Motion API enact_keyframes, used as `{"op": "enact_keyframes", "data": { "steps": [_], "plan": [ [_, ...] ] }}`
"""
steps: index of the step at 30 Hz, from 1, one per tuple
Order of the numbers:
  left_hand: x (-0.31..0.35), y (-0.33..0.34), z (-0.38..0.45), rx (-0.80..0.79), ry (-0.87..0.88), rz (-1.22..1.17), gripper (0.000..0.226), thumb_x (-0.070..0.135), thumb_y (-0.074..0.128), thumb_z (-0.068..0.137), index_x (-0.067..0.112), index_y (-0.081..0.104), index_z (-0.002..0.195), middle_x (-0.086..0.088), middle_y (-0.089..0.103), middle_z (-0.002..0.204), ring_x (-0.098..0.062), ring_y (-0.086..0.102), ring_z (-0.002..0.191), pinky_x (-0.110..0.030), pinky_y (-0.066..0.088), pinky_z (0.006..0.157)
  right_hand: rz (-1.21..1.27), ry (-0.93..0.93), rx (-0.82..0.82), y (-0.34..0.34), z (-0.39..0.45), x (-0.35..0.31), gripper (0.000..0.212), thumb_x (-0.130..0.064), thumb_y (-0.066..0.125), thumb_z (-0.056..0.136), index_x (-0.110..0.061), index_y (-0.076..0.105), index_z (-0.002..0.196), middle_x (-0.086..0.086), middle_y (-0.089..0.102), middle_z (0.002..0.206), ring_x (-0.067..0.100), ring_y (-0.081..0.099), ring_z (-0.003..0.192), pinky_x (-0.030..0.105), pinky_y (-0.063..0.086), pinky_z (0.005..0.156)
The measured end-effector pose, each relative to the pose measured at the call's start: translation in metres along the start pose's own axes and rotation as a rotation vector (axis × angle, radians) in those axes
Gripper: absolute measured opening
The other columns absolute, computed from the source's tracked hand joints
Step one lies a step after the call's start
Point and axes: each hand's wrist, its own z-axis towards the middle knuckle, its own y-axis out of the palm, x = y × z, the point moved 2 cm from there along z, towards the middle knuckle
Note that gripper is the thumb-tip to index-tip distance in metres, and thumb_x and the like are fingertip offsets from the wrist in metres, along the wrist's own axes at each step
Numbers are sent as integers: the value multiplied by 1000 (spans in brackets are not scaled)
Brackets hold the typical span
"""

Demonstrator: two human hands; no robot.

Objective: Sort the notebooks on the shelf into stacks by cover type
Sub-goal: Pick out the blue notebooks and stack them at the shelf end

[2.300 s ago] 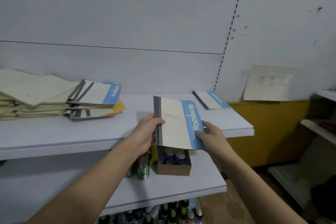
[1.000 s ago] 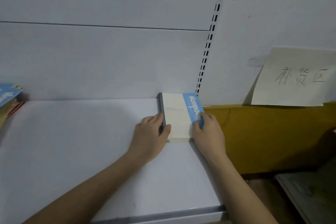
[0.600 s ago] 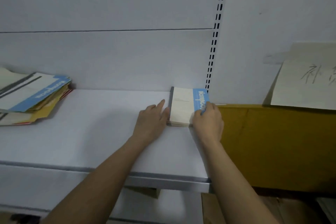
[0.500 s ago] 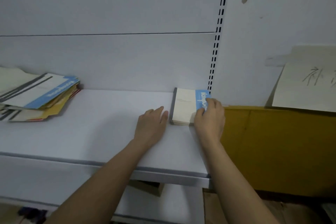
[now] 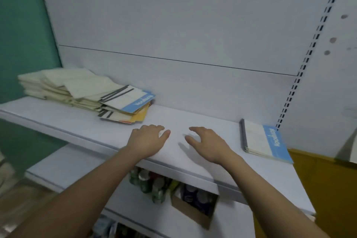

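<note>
Head view: I've got both hands, left hand (image 5: 148,142) and right hand (image 5: 207,144), spread empty over the shelf (image 5: 193,120) between the mixed notebook pile (image 5: 108,100) and sorted blue-striped stack (image 5: 264,140); next, reach left.

this looks like a small shop: white metal display shelving (image 5: 193,152) on a slotted upright (image 5: 301,75), stacked notebooks (image 5: 92,94) laid out for sale, and drink cans (image 5: 152,185) beside a cardboard box (image 5: 191,212) on the shelf below.
</note>
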Motion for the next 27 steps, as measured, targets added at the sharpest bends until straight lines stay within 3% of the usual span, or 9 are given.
{"op": "enact_keyframes", "data": {
  "steps": [7, 12, 19, 24, 27],
  "plan": [
    [-147, -47, -28, 53, -84, -89, 51, 58, 29, 98, 36, 47, 140, 7, 50, 145, -18, 44, 132, -38, 33, 105, -17, -37, -113, 68, 58, -141, 56, -55, 42, 96, -26, 43, 143, -3, 41, 150, 20, 39, 135, 40, 34, 109],
    [-219, -63, -28, 58, -98, -85, 52, 56, 30, 100, 30, 48, 141, 3, 52, 143, -21, 45, 131, -39, 32, 105, 3, -53, -87, 101, 87, -202, 53, -54, 43, 95, -26, 47, 140, -4, 44, 148, 18, 42, 133, 41, 37, 107],
    [-266, -72, 13, 83, -5, -151, 46, 53, 33, 100, 30, 52, 135, 4, 54, 138, -20, 46, 128, -37, 35, 103, 1, -75, 161, 106, 127, -240, 34, -38, 45, 97, -23, 58, 125, -1, 58, 126, 19, 51, 116, 36, 46, 87],
    [-273, -84, 69, 236, 90, -231, 38, 45, 40, 100, 27, 59, 127, 3, 62, 128, -21, 50, 121, -37, 41, 99, -54, -101, 246, 108, 173, -229, 37, -42, 48, 97, -24, 55, 128, -4, 55, 128, 19, 47, 119, 36, 43, 89],
    [-274, -88, 92, 294, 152, -256, 35, 39, 44, 100, 23, 61, 126, 6, 63, 127, -19, 50, 120, -34, 41, 97, -191, -95, 237, 120, 205, -223, 49, -51, 47, 94, -24, 47, 136, -3, 47, 140, 22, 39, 129, 40, 37, 101]
  ]
}}
